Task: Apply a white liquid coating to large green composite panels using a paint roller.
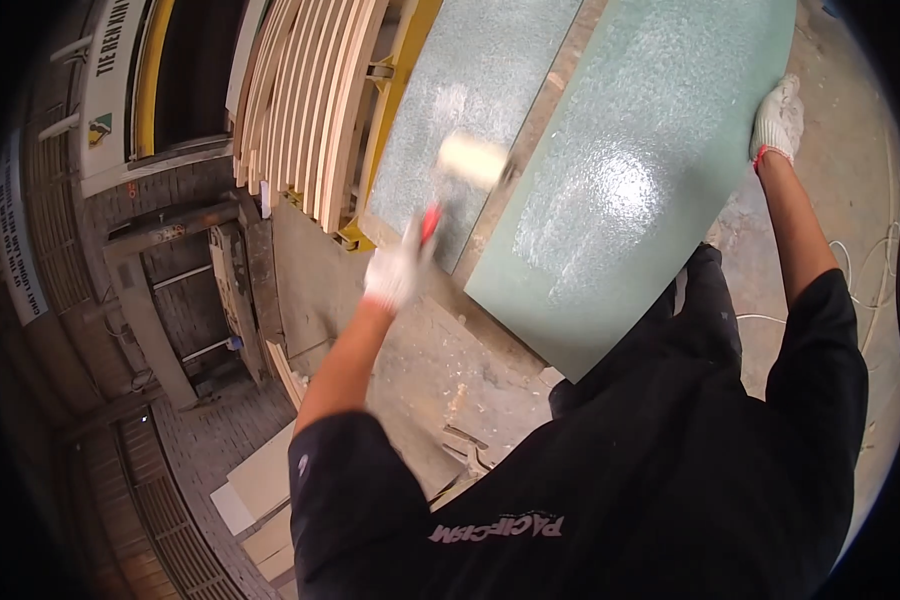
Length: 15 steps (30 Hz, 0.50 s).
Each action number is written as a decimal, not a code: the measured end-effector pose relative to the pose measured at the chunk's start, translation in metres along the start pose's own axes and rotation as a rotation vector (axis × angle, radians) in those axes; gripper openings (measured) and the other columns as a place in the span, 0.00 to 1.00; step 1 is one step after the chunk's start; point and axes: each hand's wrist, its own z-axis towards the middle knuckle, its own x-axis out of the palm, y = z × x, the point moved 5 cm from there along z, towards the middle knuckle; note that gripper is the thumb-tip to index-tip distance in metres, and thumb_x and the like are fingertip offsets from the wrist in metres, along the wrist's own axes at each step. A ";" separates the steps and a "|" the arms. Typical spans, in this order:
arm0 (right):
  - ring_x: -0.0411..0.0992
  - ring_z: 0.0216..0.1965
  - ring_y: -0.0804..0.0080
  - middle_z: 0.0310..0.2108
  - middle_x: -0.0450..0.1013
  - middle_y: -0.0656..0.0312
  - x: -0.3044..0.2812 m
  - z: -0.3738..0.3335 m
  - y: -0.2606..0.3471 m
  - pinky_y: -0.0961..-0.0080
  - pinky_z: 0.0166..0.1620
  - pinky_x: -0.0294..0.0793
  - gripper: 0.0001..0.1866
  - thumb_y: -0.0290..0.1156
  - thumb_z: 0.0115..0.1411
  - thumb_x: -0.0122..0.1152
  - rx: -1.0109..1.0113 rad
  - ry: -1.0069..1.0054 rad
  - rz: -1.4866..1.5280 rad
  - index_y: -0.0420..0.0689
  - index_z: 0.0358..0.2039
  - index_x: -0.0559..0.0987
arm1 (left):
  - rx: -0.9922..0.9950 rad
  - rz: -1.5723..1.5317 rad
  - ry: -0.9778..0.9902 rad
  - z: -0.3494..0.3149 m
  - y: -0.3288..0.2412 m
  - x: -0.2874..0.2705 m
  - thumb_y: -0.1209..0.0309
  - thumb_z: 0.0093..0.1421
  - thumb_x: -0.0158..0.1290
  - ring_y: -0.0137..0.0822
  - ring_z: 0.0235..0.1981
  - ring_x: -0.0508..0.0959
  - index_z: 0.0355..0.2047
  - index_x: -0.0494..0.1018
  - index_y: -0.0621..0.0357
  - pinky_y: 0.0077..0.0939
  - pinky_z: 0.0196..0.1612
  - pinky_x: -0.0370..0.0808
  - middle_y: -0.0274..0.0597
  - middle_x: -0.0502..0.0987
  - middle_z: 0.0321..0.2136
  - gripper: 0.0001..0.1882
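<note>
My left hand (394, 277), in a white knit glove, is closed round the red handle of a paint roller (473, 160). The roller's cream sleeve is blurred and lies over the grey-green panel (470, 75) on the left, near its right edge. In front of me a pale green board (545, 285) slants across the view. Its upper face has a wet, shiny coat, with a duller bare strip along the edges. My right hand (778, 118), gloved too, grips the board's right edge; some of its fingers are hidden.
Several thin wooden strips (315, 100) stand stacked at the upper left, beside a yellow metal frame (410, 60). A wooden rack (160, 310) is at the left. Flat boards (260, 480) lie at the lower left. A pale cable (870, 290) runs over the concrete floor at the right.
</note>
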 end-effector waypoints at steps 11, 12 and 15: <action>0.68 0.63 0.46 0.60 0.72 0.43 0.053 0.077 -0.066 0.60 0.64 0.65 0.43 0.61 0.71 0.29 -1.102 -2.212 -1.277 0.34 0.59 0.75 | -0.018 -0.157 -0.164 0.073 -0.077 -0.086 0.53 0.71 0.43 0.66 0.33 0.81 0.66 0.58 0.54 0.61 0.37 0.76 0.65 0.80 0.29 0.29; 0.68 0.63 0.46 0.60 0.72 0.43 0.051 0.073 -0.066 0.60 0.64 0.65 0.43 0.61 0.71 0.29 -1.091 -2.223 -1.278 0.34 0.59 0.75 | -0.015 -0.163 -0.154 0.075 -0.079 -0.087 0.53 0.71 0.43 0.66 0.33 0.81 0.66 0.58 0.54 0.61 0.37 0.76 0.65 0.80 0.29 0.29; 0.68 0.63 0.47 0.60 0.72 0.42 0.055 0.071 -0.062 0.60 0.64 0.65 0.43 0.61 0.71 0.29 -1.102 -2.264 -1.346 0.33 0.59 0.75 | 0.080 -0.074 -0.148 0.045 -0.055 -0.072 0.52 0.71 0.43 0.64 0.32 0.82 0.69 0.57 0.54 0.58 0.37 0.77 0.65 0.81 0.30 0.31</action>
